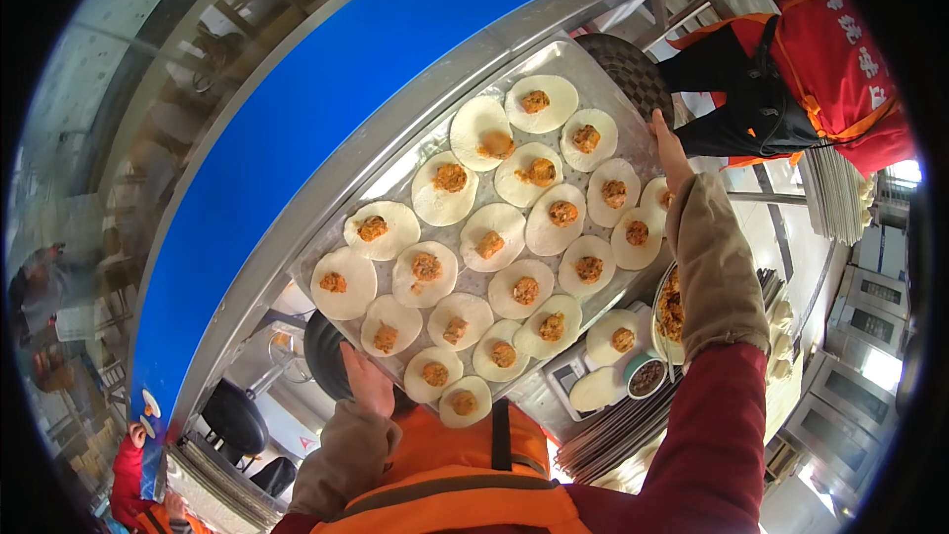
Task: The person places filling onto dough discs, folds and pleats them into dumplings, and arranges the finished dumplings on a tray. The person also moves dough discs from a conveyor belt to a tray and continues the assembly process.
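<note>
Tray of filled dough rounds held up at both ends.
The left hand (pixel 366 381) grips the tray (pixel 633 153) at lower centre, the right hand (pixel 669 150) clasps its upper-right edge, keeping the dough rounds (pixel 491 234) level.

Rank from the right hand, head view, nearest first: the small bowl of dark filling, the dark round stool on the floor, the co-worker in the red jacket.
From the right hand at the tray's far edge:
1. Co-worker in the red jacket, just beyond the hand, upper right.
2. Small bowl of dark filling, lower down beside the right sleeve.
3. Dark round stool, far lower left.
</note>
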The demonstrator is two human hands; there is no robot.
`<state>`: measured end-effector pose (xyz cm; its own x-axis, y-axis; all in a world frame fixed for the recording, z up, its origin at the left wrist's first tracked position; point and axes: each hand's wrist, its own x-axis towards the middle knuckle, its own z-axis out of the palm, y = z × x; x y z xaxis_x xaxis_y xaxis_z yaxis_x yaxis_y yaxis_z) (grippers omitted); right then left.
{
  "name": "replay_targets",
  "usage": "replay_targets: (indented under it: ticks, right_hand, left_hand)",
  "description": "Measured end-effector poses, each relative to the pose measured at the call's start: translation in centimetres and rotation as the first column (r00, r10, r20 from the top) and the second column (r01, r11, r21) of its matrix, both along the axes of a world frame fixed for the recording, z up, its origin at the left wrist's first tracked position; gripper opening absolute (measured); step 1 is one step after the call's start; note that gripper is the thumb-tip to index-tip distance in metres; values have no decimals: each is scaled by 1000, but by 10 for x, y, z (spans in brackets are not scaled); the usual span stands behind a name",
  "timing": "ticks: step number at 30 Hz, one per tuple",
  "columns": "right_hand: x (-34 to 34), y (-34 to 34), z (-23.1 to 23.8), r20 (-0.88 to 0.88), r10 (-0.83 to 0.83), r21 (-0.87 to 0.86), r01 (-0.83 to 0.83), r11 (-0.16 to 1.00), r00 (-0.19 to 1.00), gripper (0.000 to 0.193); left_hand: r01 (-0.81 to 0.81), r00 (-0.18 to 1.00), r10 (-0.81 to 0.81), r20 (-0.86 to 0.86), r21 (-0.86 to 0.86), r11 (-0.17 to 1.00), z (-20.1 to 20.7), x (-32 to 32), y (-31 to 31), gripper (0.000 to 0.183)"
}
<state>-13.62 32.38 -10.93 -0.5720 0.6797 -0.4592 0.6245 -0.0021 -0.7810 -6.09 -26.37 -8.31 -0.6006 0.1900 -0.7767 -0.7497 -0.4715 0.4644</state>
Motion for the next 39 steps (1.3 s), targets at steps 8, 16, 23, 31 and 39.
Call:
replay_targets:
  ticks: [8, 16, 23, 31, 39]
  right_hand:
    - [8, 78, -60, 408, 324, 703, -520, 485, 854, 40]
    - [7, 23, 30, 220, 141, 167, -179, 969, 965, 72]
    - [135, 54, 100, -156, -243, 39, 251, 967, 957, 68]
    - [474, 31, 241, -471, -663, -59, 729, 682, 581, 61]
    - [835, -88, 247, -473, -871, -406, 910, 83, -131, 58]
  left_hand:
    - [-124, 984, 62, -167, -390, 912, -18, -17, 63, 64]
    - [-164, 967, 87, -239, -325, 931, 16, -55, 76, 71]
    - [11, 980, -18, -199, -36, 999, 117, -86, 143, 76]
    - [880, 449, -651, -612, 175, 442, 187, -71, 287, 80]
    - [992, -37, -814, -579, -116, 38, 202, 201, 603, 57]
